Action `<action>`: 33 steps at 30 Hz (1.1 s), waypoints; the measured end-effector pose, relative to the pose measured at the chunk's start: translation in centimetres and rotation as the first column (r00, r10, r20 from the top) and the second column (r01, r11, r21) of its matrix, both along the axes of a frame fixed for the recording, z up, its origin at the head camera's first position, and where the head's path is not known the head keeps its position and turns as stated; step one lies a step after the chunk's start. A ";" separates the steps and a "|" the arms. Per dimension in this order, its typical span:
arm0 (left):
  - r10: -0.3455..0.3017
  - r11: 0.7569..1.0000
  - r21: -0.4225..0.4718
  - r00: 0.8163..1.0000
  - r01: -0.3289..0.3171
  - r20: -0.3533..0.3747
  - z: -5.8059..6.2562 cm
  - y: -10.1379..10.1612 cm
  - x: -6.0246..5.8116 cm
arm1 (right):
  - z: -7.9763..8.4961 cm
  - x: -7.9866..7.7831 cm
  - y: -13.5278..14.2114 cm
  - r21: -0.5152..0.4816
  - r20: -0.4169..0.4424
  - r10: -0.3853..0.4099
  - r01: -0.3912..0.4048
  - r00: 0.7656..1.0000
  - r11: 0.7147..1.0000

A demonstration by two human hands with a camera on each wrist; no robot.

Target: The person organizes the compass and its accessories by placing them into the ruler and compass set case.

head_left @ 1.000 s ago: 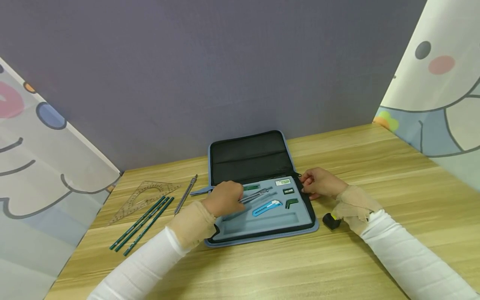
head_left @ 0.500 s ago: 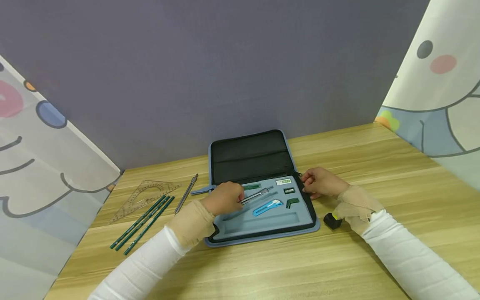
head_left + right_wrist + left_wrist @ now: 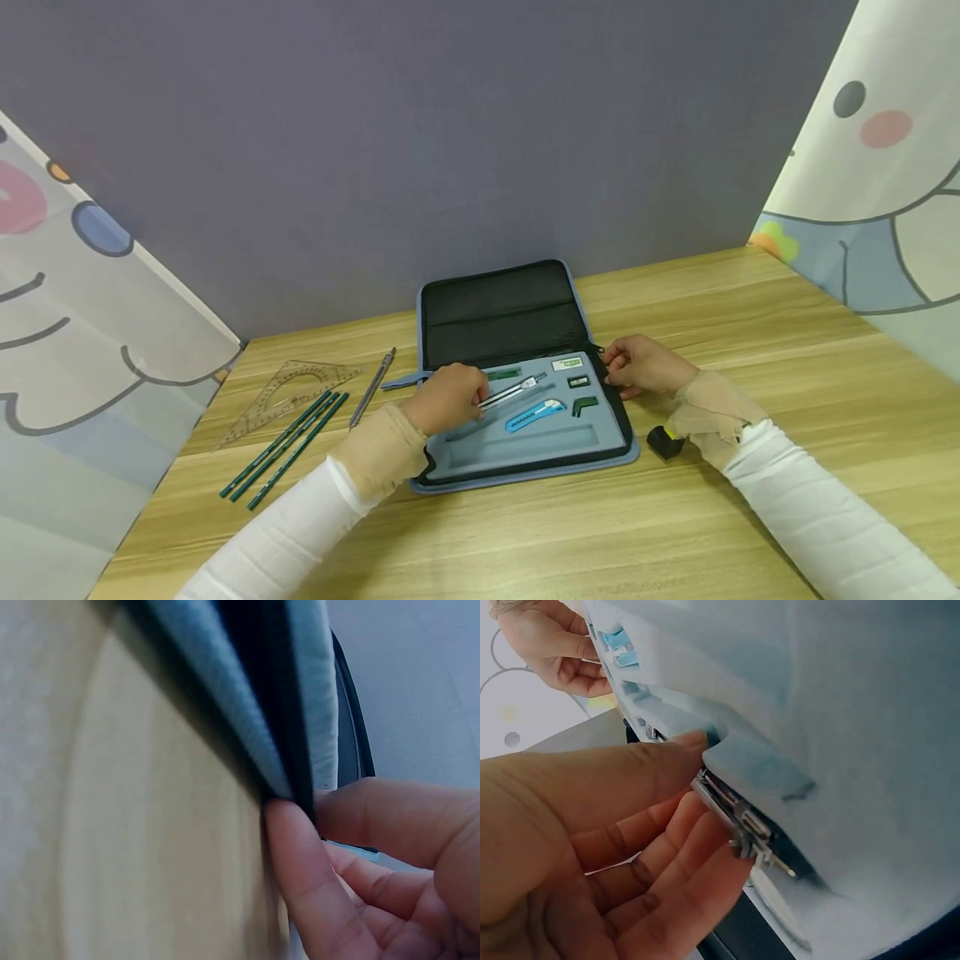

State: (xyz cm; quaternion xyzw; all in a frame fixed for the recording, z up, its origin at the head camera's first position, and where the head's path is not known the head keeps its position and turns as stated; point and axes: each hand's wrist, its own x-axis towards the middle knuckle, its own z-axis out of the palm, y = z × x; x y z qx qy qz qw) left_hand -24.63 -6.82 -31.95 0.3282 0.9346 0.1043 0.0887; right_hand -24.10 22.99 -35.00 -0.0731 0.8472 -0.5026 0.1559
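Note:
In the head view an unzipped pencil case (image 3: 525, 477) lies open, its light blue foam tray (image 3: 480, 447) facing up. My left hand (image 3: 448, 398) reaches over the tray's left side and pinches a silver drawing compass (image 3: 517, 388) by its lower end, at its slot. The left wrist view shows the compass (image 3: 742, 825) between thumb and fingers, right at the foam's edge. My right hand (image 3: 641, 365) pinches the case's right rim near the zip; the right wrist view shows thumb and forefinger on that fabric rim (image 3: 281, 765). A blue utility knife (image 3: 535, 415) lies in the tray.
The tray also holds an eraser (image 3: 567, 363), a sharpener (image 3: 577, 382) and a green angled piece (image 3: 583, 405). Left of the case lie a clear set square (image 3: 288, 392), green pencils (image 3: 288, 446) and a slim metal tool (image 3: 372, 387). A small black object (image 3: 663, 442) sits by my right wrist.
The compass has shifted slightly in my left hand and shows brighter legs now. My right hand keeps its place on the case rim.

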 end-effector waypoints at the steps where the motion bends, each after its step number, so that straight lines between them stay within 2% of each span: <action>1: -0.003 1.000 0.001 1.000 0.003 0.000 0.0 0.0 0.0 | 0.0 0.0 0.0 0.000 0.000 0.000 0.000 1.000 1.000; 10: -0.052 0.999 0.011 0.998 0.051 0.045 0.0 0.1 0.1 | -0.1 -0.1 0.1 -0.003 0.002 0.002 -0.002 1.000 1.000; 29: -0.052 0.998 0.045 0.997 0.049 0.059 0.2 -0.1 0.3 | -0.1 -0.1 0.0 0.013 -0.004 0.003 -0.003 1.000 1.000; 33: -0.068 0.997 0.051 0.997 0.066 0.031 0.2 -0.5 0.2 | 0.0 -0.1 0.0 0.016 -0.007 -0.001 0.001 1.000 1.000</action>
